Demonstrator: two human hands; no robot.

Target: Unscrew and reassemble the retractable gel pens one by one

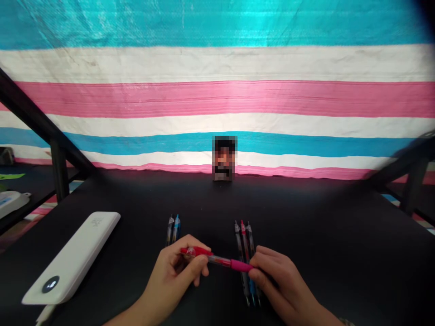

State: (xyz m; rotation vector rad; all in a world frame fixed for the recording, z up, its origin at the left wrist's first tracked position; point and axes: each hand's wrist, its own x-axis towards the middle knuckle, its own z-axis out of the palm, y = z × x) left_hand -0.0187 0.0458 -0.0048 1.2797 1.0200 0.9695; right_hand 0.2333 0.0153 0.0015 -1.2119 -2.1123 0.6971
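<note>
A clear-barrelled pen (220, 260) with a red clip end and a pink grip is held nearly level above the table. My left hand (175, 271) is closed round its red end, thumb and fingers pinching it. At the pink grip, my right hand (280, 276) pinches the other end; the tip is hidden by the fingers. Just beneath and behind the held pen lie three pens (239, 235) side by side, one with a red top and one with a blue lower part. Two more pens (176, 226), one blue-topped, lie partly hidden behind my left hand.
On the left of the black table (142, 194) lies a white power bank (78, 253) with a cable at its near end. A small pixelated upright item (224, 158) stands at the back. Behind hangs a striped sheet (217, 99); black frame bars (59, 167) flank the table.
</note>
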